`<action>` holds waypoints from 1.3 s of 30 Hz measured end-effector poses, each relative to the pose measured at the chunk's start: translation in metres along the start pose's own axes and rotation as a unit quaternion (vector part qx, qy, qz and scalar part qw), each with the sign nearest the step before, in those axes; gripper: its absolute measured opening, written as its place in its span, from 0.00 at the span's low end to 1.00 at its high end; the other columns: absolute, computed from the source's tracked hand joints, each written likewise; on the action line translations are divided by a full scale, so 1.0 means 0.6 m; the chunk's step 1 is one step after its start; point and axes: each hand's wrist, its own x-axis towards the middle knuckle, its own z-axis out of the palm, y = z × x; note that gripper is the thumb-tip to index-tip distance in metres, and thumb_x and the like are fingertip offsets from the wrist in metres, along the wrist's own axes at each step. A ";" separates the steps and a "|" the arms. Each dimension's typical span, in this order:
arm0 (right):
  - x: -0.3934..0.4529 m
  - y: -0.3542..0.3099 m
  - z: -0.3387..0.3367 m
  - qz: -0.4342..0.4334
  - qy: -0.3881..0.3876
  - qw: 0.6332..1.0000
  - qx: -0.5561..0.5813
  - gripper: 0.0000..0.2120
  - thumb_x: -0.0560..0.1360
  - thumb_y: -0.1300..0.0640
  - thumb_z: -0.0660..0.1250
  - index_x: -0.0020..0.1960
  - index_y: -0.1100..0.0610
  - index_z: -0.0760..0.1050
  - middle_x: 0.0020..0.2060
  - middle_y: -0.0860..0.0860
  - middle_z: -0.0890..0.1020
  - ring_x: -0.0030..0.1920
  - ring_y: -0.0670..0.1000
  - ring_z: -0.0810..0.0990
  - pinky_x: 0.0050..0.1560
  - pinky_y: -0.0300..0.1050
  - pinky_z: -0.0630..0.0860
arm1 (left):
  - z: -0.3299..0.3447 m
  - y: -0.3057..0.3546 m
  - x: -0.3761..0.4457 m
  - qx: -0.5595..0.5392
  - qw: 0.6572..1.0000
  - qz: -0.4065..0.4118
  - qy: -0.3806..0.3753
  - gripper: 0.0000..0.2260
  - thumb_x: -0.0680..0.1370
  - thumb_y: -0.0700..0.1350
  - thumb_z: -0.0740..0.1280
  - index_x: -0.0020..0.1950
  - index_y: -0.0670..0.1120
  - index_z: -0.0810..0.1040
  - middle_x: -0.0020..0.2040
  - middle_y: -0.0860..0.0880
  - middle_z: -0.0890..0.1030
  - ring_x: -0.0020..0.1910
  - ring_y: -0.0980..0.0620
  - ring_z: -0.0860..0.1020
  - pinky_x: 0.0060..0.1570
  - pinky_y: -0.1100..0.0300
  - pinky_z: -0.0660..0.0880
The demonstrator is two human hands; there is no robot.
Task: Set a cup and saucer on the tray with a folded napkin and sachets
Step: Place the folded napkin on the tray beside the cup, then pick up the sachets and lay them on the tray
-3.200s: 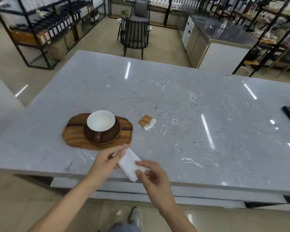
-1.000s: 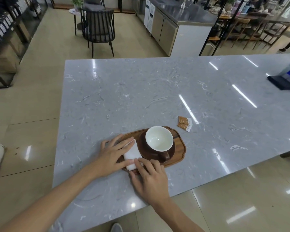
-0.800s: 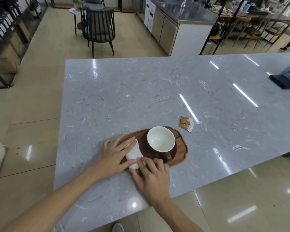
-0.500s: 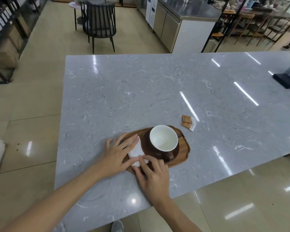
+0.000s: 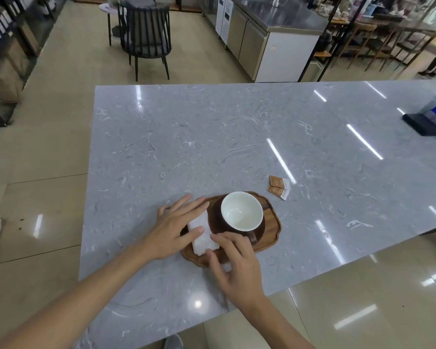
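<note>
Two bare hands work at the left end of a wooden tray (image 5: 271, 238) on a grey marbled surface (image 5: 212, 147), pressing a folded white napkin (image 5: 202, 234) flat against the wood. The left hand (image 5: 176, 227) lies open, palm down, fingers spread across the napkin's far and left side, the thumb resting on its top. The right hand (image 5: 234, 263) comes in from the near side with fingers curled down, fingertips touching the napkin's near right corner; neither grip closes around the cloth, both simply bear down on it.

Just beside the napkin, to its right, stands a cup (image 5: 241, 214), brown outside and white within, upright on a brown saucer (image 5: 261, 229) that takes up the middle of the tray. The cup's handle points toward the person, close to the right hand's fingers.

Off the tray, on the bare surface past its far right corner, lie the sachets (image 5: 278, 186), orange-brown with white ends, overlapping each other and near but not touching the tray.

At the surface's far right edge sits a dark block (image 5: 423, 124). A black chair (image 5: 146, 39) stands on the tiled floor beyond.
</note>
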 end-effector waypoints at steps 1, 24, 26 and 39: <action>0.008 0.003 -0.015 -0.007 0.009 1.000 0.005 0.14 0.78 0.49 0.70 0.63 0.49 0.79 0.57 0.43 0.79 0.58 0.43 0.76 0.56 0.33 0.74 | -0.005 0.004 0.006 -0.007 1.000 0.002 0.007 0.28 0.79 0.66 0.54 0.79 0.65 0.54 0.80 0.68 0.51 0.80 0.64 0.45 0.74 0.47 0.52; 0.269 0.439 -0.213 0.123 -0.158 0.980 0.010 0.13 0.80 0.51 0.68 0.63 0.51 0.78 0.58 0.47 0.80 0.43 0.45 0.82 0.47 0.47 0.80 | 0.051 0.219 0.345 -0.066 0.982 -0.178 0.012 0.15 0.80 0.50 0.67 0.66 0.52 0.79 0.62 0.54 0.81 0.52 0.56 0.81 0.51 0.66 0.74; 0.295 0.470 -0.205 0.125 -0.221 0.967 0.010 0.18 0.79 0.49 0.68 0.68 0.51 0.75 0.62 0.48 0.78 0.46 0.49 0.82 0.52 0.48 0.80 | 0.072 0.226 0.375 -0.071 0.977 -0.202 0.024 0.15 0.79 0.48 0.69 0.65 0.51 0.79 0.62 0.54 0.82 0.48 0.56 0.81 0.45 0.71 0.71; 0.347 0.547 -0.157 0.077 -0.329 0.941 0.020 0.21 0.72 0.44 0.74 0.61 0.48 0.74 0.55 0.47 0.72 0.47 0.49 0.79 0.49 0.45 0.77 | 0.150 0.241 0.501 -0.034 0.972 -0.230 -0.038 0.23 0.76 0.44 0.73 0.71 0.49 0.75 0.68 0.49 0.78 0.64 0.51 0.77 0.64 0.60 0.71</action>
